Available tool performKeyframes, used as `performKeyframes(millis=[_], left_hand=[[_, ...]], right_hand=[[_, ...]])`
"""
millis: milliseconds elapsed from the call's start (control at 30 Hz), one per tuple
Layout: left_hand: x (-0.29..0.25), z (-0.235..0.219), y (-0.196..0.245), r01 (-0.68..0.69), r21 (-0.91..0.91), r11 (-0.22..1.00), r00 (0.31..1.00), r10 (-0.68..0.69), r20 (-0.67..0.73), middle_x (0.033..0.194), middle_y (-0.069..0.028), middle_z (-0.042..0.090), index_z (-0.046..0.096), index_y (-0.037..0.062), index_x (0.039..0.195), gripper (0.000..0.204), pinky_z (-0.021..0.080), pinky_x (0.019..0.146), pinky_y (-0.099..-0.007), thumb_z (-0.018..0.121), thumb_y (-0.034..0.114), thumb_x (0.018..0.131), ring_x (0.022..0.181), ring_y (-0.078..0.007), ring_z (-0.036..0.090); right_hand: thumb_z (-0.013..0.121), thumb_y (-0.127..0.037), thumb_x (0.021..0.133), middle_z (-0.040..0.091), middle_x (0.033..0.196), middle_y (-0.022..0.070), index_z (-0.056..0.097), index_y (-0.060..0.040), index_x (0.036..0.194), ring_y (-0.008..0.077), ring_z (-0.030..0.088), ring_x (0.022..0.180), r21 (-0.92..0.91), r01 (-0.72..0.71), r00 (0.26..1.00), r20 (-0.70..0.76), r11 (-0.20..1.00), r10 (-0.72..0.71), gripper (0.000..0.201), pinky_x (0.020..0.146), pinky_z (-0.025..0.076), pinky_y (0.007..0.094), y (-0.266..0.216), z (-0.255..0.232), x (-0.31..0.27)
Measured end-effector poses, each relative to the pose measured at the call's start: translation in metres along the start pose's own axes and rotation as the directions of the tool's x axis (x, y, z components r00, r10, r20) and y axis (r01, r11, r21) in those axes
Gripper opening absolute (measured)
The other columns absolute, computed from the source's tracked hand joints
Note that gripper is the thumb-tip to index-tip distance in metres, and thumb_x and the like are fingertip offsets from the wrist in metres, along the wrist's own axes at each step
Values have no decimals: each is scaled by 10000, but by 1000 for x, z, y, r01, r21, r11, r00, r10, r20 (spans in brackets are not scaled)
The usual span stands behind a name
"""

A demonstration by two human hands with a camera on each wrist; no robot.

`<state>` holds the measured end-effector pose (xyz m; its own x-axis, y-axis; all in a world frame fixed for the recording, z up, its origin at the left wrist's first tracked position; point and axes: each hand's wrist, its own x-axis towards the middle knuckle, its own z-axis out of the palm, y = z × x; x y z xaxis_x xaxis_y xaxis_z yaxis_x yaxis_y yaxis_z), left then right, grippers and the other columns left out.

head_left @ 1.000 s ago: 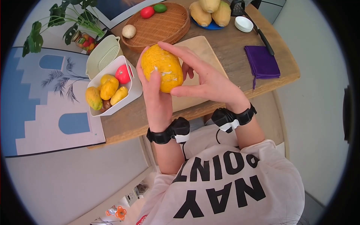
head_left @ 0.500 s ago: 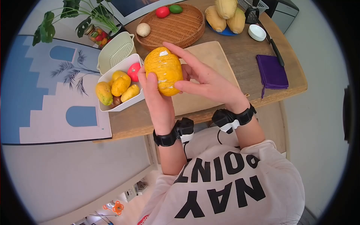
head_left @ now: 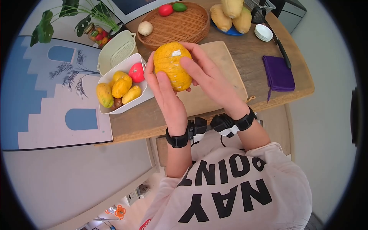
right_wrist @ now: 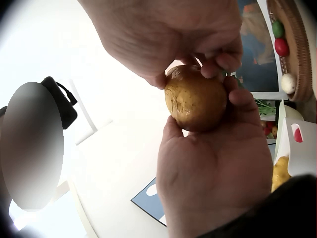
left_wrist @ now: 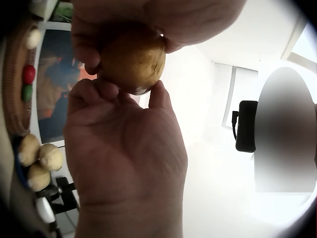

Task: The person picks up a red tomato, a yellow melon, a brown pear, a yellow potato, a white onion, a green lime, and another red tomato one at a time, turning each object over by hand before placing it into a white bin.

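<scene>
Between both hands sits a yellow, melon-like fruit [head_left: 166,61] with a creased skin and whitish patches. My left hand [head_left: 170,105] holds its left side, thumb lying along the near face. From the right, my right hand [head_left: 216,82] grips it, thumb across the front and fingers round the far side. In the left wrist view the fruit [left_wrist: 133,64] sits in the fingertips of both hands; the right wrist view shows the fruit [right_wrist: 195,101] from its other side, browner in shadow. It overlaps the edge of the tan cutting board [head_left: 228,61] in the head view.
A white bin [head_left: 143,94] of yellow fruits and one red stands left, beside a pale green colander [head_left: 115,51]. Behind are a wicker tray [head_left: 184,25] and a blue plate [head_left: 234,33] of squashes. Right lie a knife [head_left: 283,53], white dishes [head_left: 263,33] and purple cloth [head_left: 279,74].
The fruit has been turned in the hands and moved slightly right since half a second ago. The right thumb has shifted up onto its front, and both wrists have come closer together.
</scene>
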<state>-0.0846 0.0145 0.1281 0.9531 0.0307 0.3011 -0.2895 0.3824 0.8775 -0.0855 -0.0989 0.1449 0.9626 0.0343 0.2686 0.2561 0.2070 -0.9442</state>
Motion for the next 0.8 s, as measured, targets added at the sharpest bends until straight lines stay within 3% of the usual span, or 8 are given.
performKeyframes(millis=[100,200,267,367,500,600,700,800], left_hand=[[-1,2,-4,-57,134,989,998,60,-16,1354,-107,437,354,55,1437,492,437,954,-307,497,256,1012,1184,-185,488],[1,1,-8,-282,429,858,959,260,111,1389,-86,430,366,70,1434,522,384,1049,-348,515,306,992,1262,-207,446],[1,-2,-9,-290,392,873,956,245,163,1405,-86,418,385,69,1425,527,352,1081,-363,544,251,957,1283,-212,429],[3,-8,-14,-214,219,952,970,180,165,1419,-83,412,391,67,1422,579,343,1095,-374,580,223,898,1295,-221,428],[6,-16,-21,-122,42,992,983,115,141,1428,-79,410,416,58,1403,657,349,1095,-381,619,278,818,1304,-234,429],[11,-30,-23,-246,111,963,946,214,244,1383,-81,459,447,51,1376,674,385,1067,-377,626,361,805,1273,-237,466],[13,-41,-21,-161,72,984,916,123,381,1312,-88,516,468,50,1358,650,425,1029,-378,588,404,826,1202,-241,525],[6,-25,-15,-29,-4,1000,961,29,276,1254,-91,552,472,50,1353,591,480,947,-354,495,435,906,1131,-226,569]], right_hand=[[591,-337,973,598,992,44,447,-36,1284,66,554,741,-87,15,1000,-25,996,-17,456,578,471,226,4,-1,-1],[590,-339,974,601,964,36,469,-39,1238,60,558,782,-103,60,995,-71,993,-68,418,613,467,213,3,-2,-2],[583,-321,980,603,963,29,489,-38,1204,59,562,818,-118,91,989,-108,989,-104,374,656,464,205,6,-6,0],[577,-275,987,600,1001,20,530,-37,1153,60,562,859,53,-54,996,-65,997,57,293,717,450,197,-1,-15,-2],[546,-252,1001,600,994,0,563,-48,1100,41,553,845,30,67,998,5,997,-67,228,701,438,198,-4,-13,-3],[535,-262,1003,602,983,-9,569,-61,1081,28,548,839,43,38,998,53,998,-41,218,675,430,195,-6,-14,-6],[536,-265,992,602,994,-29,572,-80,1107,13,530,825,20,-77,995,67,997,75,221,635,398,187,-4,-19,-6],[546,-280,977,600,1010,-39,574,-94,1149,9,516,807,74,-164,985,55,984,161,255,587,369,174,-2,-18,-5]])
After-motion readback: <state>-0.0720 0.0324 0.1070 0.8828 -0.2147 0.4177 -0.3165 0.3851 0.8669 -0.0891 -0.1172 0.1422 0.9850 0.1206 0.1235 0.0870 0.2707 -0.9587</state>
